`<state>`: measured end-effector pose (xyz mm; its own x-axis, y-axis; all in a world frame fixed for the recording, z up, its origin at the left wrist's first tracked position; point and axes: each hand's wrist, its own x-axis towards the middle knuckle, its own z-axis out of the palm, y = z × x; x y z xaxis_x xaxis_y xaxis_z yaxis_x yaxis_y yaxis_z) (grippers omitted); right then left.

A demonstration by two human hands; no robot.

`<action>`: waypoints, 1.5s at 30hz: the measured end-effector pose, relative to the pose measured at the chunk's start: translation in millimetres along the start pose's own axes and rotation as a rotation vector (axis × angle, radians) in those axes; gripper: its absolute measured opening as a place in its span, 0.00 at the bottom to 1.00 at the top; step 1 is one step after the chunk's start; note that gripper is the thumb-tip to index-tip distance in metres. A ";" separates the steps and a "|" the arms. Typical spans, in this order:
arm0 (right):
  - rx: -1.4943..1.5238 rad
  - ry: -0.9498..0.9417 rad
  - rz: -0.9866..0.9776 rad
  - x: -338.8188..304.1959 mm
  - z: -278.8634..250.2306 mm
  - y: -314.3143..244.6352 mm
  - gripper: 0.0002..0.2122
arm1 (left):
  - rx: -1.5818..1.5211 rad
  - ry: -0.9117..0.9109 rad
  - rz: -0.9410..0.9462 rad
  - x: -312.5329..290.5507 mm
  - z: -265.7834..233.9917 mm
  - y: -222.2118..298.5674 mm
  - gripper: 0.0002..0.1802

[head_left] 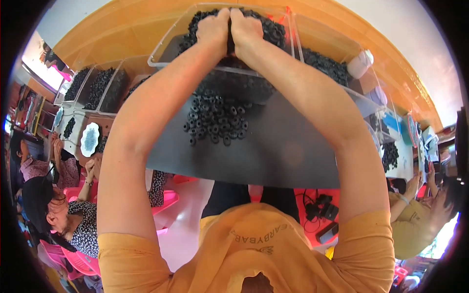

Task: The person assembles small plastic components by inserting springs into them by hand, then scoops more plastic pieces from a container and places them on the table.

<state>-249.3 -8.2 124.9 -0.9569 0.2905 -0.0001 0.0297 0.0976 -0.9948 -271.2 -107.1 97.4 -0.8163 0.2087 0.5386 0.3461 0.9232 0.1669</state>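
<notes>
Both my arms stretch forward to a clear plastic bin at the far side of the table. Over the small black ring-shaped pieces in it, my left hand and my right hand meet side by side, thumbs together. Both hands are closed with fingers curled down and away; anything between them is hidden. Nearer to me, a loose pile of the same black rings lies on the dark tabletop.
Right of my bin stands another clear bin with black pieces and a white container. More filled bins line the left. Co-workers sit on both sides, one in a patterned top. A pink-red stool holding cables and a black adapter is below the table.
</notes>
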 end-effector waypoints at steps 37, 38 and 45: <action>0.193 0.204 -0.249 -83.0 -121.9 -53.4 0.22 | -0.867 0.011 -0.350 -23.1 -104.1 160.3 0.24; 0.165 0.228 -0.240 -87.8 -127.2 -51.4 0.22 | -0.869 0.012 -0.349 -25.6 -99.6 165.7 0.24; 0.096 0.288 -0.294 -109.9 -163.5 -15.3 0.23 | -1.030 0.248 -0.379 -83.0 -91.5 212.8 0.26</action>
<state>-97.4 114.0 156.9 -0.8006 0.5186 0.2999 -0.2723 0.1309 -0.9533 -87.4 42.5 163.8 -0.8751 -0.2044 0.4386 0.4060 0.1830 0.8953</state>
